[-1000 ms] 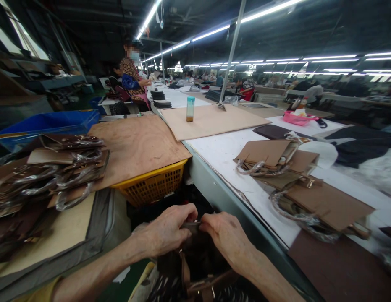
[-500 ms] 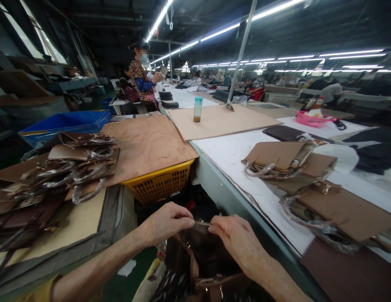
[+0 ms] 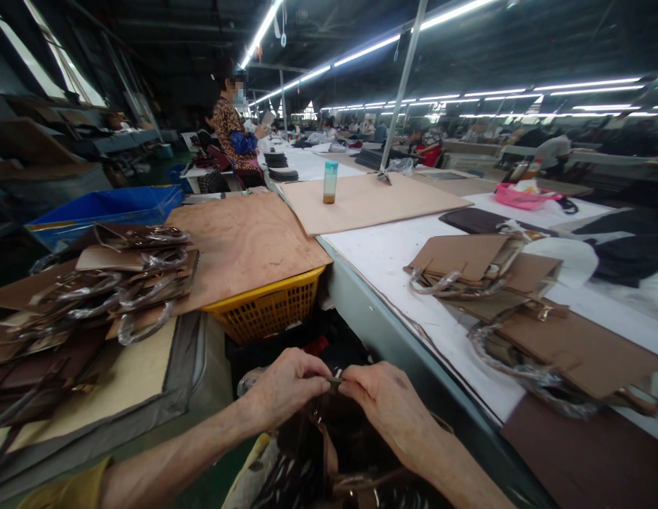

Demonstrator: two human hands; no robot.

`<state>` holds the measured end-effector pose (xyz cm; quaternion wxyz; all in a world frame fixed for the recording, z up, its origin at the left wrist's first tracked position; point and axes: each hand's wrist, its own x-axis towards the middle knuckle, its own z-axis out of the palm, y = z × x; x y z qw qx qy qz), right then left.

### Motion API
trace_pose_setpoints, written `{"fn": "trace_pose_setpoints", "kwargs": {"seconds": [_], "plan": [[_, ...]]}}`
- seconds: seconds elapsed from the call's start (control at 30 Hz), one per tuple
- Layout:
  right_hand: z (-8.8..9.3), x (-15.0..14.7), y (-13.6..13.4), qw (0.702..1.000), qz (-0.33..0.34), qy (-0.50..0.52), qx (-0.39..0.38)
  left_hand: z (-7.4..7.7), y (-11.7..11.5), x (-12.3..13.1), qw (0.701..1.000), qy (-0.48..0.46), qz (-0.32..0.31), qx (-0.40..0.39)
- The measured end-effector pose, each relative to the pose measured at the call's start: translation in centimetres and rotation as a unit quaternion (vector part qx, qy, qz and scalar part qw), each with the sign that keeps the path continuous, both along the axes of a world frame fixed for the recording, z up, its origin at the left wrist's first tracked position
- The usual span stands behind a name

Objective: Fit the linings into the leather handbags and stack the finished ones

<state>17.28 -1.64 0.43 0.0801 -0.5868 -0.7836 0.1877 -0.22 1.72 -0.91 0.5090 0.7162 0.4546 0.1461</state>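
A dark brown handbag (image 3: 355, 442) sits low in front of me, over my lap, with its straps and metal fittings partly in shadow. My left hand (image 3: 291, 385) pinches a narrow strip (image 3: 334, 379) at the top of that bag between thumb and finger. My right hand (image 3: 384, 399) pinches the same strip from the other side, its fingertips close to the left ones. Whether the strip is a strap or the bag's upper edge, I cannot tell. Both forearms hide much of the bag.
Brown handbags (image 3: 461, 258) with plastic-wrapped handles lie on the white-topped table (image 3: 371, 265) at right. More bags (image 3: 95, 283) are piled at left. Ahead, a wooden board (image 3: 244, 237) covers a yellow basket (image 3: 268, 307). Beyond stand a bottle (image 3: 330, 182) and a co-worker (image 3: 236, 131).
My hands have drawn closer together along the strip, so less of it shows between them. The view has shifted slightly.
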Motion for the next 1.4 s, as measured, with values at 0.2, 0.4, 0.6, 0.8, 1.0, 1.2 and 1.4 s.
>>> {"fn": "trace_pose_setpoints", "kwargs": {"seconds": [0.2, 0.4, 0.6, 0.8, 1.0, 1.2, 1.4], "plan": [[-0.3, -1.2, 0.1, 1.000, 0.003, 0.002, 0.014, 0.8, -0.7, -0.3, 0.999, 0.025, -0.015, 0.044], [-0.1, -1.3, 0.1, 1.000, -0.012, -0.006, 0.005, 2.1, 0.4, -3.1, 0.995, -0.002, -0.047, -0.090], [-0.7, -1.3, -0.1, 1.000, -0.017, 0.002, 0.006, 2.3, 0.2, -3.8, 0.985, -0.072, -0.009, -0.155], [-0.5, -1.6, -0.3, 0.999, -0.021, -0.009, 0.022, 1.8, -0.3, -2.3, 0.981, -0.072, 0.046, -0.175], [-0.7, -1.3, -0.5, 1.000, -0.020, 0.001, 0.020, 0.5, -0.6, -2.0, 0.976, -0.107, 0.063, -0.180], [-0.3, -1.9, -0.1, 1.000, -0.010, 0.018, 0.004, 0.9, -1.2, -1.9, 0.999, 0.006, 0.048, 0.007], [-0.3, -2.4, 0.1, 0.999, 0.018, 0.044, 0.006, 1.0, -1.5, -2.3, 0.998, 0.053, 0.023, 0.034]]}}
